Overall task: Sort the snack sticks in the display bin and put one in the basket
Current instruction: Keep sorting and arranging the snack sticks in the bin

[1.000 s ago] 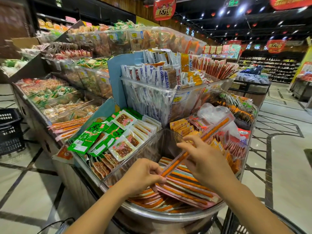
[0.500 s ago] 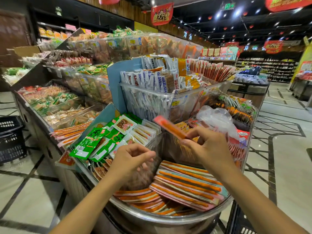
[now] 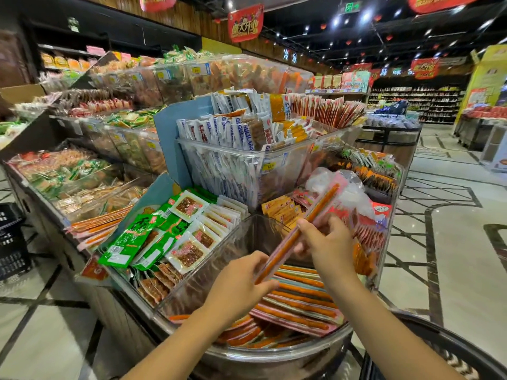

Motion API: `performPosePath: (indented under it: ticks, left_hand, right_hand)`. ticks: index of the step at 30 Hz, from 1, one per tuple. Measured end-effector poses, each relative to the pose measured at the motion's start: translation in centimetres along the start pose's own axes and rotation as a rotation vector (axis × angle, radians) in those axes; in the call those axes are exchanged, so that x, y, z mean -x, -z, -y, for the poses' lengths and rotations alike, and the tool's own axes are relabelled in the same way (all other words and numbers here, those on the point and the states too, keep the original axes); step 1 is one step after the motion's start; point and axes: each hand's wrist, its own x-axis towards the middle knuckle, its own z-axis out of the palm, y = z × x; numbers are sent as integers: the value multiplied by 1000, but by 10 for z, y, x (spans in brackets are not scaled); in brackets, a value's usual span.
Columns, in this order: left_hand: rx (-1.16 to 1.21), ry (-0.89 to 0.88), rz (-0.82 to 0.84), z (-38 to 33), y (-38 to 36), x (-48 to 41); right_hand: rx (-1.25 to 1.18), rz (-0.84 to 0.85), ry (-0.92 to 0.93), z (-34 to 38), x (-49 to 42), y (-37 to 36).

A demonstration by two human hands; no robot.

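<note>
Single head view, looking forward-down, close over display bin [image 3: 208, 272].

— What colour is the raised snack stick [image 3: 314, 212]?
— Orange, its wrapper edged in pink, like the sticks in the bin [image 3: 299, 303]
— And the packs beside them?
— Green packets [image 3: 129, 239] with white lettering; behind them, white sachets [image 3: 219, 130] printed blue. The banner [image 3: 245, 23] is red with yellow characters

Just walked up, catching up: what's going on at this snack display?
A person holds one long orange snack stick over the display bin with both hands: the left hand pinches its near end, the right hand grips its middle. More sticks lie stacked in the bin. The stick is not yet in the basket at lower right.
</note>
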Motion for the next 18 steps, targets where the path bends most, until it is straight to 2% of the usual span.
performPosePath:
  ticks: [5,8,13,18]
  left_hand:
    - [-378,-40,49,13,0,-20]
    - [-526,-43,89,20,-6,-34]
    - [-691,-20,131,27,-29,-61]
    - [-668,46,149,36,-52,-74]
  right_hand:
    - [128,-135,11,-16,-8,20]
    - [151,-106,50,-24,-6,31]
    - [603,-75,276,-46,3,45]
    - [947,-4,414,-63,5,47]
